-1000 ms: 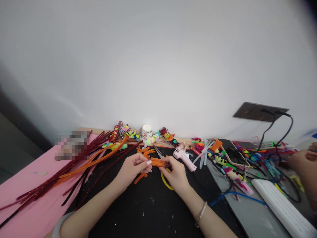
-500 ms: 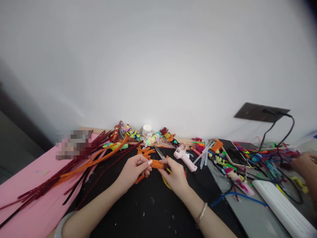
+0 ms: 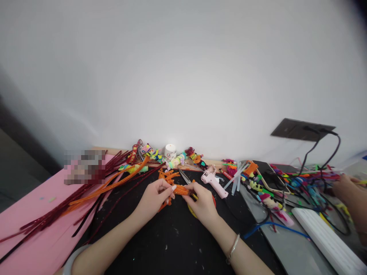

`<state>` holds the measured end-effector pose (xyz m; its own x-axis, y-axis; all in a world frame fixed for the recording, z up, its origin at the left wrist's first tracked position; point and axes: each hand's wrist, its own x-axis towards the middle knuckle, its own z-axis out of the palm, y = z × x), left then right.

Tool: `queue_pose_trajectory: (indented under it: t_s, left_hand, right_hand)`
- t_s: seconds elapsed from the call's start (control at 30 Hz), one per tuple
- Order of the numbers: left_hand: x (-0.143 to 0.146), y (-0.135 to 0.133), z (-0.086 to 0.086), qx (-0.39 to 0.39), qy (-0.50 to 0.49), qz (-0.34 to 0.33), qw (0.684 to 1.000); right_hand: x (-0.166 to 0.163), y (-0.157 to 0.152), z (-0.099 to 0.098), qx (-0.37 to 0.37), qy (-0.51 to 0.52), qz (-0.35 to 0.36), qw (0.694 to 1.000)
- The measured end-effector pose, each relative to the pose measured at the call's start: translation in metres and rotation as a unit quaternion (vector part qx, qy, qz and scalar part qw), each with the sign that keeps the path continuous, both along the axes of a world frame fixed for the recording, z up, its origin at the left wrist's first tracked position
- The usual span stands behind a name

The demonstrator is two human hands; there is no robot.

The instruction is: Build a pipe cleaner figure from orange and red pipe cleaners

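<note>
Both my hands meet over the black mat [image 3: 160,244]. My left hand [image 3: 155,198] pinches one end of a short bundle of orange pipe cleaner pieces [image 3: 181,189], and my right hand [image 3: 202,202] pinches the other end. A pile of cut orange pieces [image 3: 168,175] lies just beyond my left hand. Scissors [image 3: 185,177] rest behind the bundle, and a pink glue gun [image 3: 213,181] lies to the right of them. A yellow loop [image 3: 190,209] shows partly under my right hand.
Long red and orange pipe cleaners [image 3: 71,202] spread over a pink sheet [image 3: 31,236] at left. Small colourful figures [image 3: 172,157] line the wall. At right lie a phone [image 3: 268,175], tangled cables, a white keyboard [image 3: 327,240], and another person's hand [image 3: 348,191].
My hands have shifted slightly away from me with the orange bundle. The other person's hand at right has moved a little.
</note>
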<state>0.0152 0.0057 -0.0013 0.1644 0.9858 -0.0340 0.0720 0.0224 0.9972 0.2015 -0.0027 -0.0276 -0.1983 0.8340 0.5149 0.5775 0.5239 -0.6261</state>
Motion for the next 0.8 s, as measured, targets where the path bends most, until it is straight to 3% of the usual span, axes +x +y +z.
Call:
queue_pose_trajectory:
  t_s: [0.63, 0.8]
  left_hand:
    - [-0.0062, 0.0001, -0.0054, 0.127, 0.116, 0.063, 0.983]
    - [-0.0088, 0.0029, -0.0048, 0.140, 0.083, 0.020, 0.986]
  right_hand:
    - [0.0004, -0.0002, 0.0012, -0.019, 0.016, 0.004, 1.000]
    - [-0.0005, -0.0009, 0.0033, -0.039, 0.059, 0.013, 0.997]
